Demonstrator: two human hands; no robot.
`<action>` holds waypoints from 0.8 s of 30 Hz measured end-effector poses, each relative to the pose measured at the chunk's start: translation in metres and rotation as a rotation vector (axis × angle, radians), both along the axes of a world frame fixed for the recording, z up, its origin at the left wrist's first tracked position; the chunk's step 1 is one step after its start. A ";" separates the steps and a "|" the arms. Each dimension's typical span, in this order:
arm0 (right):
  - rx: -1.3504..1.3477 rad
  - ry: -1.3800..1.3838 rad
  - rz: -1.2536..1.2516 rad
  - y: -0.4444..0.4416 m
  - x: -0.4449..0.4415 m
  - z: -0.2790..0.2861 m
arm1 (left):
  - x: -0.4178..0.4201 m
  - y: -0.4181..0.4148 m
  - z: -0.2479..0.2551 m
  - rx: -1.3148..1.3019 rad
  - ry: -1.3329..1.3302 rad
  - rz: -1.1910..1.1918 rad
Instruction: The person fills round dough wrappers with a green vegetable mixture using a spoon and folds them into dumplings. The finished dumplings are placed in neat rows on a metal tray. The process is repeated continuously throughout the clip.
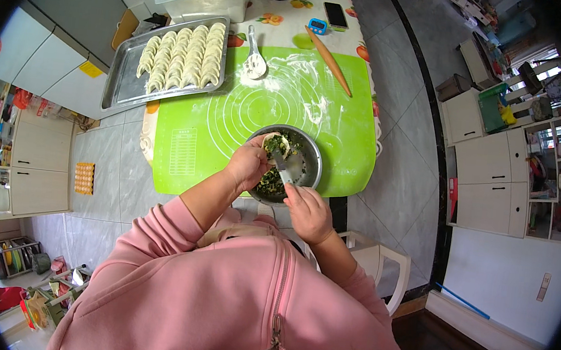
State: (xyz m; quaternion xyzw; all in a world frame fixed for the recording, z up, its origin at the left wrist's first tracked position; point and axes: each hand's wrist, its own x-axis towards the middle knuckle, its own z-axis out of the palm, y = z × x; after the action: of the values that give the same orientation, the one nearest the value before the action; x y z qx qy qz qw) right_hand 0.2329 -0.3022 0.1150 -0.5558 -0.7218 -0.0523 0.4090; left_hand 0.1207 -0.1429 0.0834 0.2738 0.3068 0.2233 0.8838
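My left hand (249, 163) cups a round dough wrapper (268, 142) over the left side of a metal bowl (318, 163). Chopped green filling (278, 147) lies on the wrapper. In my right hand (308, 213) is the handle of a small spatula or spoon (284, 170), its dark end touching the filling. More green filling (270, 181) sits in the bowl, and part of the bowl's inner wall shows bare. My left hand hides the bowl's left rim.
The bowl stands on a green silicone mat (190, 115) dusted with flour. A metal tray (126, 94) of folded dumplings (185, 57) lies at the back left. Behind the bowl are a flour-covered spoon (255, 61), a wooden rolling pin (329, 61), a blue timer (317, 25) and a phone (335, 15). A white chair (394, 257) stands to my right.
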 end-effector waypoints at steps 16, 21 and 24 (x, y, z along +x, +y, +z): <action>-0.800 0.112 0.060 0.003 -0.026 -0.053 | -0.047 0.013 0.037 0.030 -0.034 0.125; -0.107 0.166 -0.069 0.036 -0.017 0.015 | -0.055 0.007 0.074 -0.131 -0.278 -0.005; 0.051 0.062 -0.095 0.053 -0.008 0.046 | -0.056 0.001 0.089 -0.241 -0.251 -0.002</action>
State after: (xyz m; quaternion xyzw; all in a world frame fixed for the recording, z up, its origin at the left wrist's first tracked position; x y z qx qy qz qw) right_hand 0.2244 -0.2488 0.1612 -0.5802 -0.6799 -0.0729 0.4424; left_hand 0.0645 -0.1420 0.1720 0.1362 0.2182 0.2164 0.9418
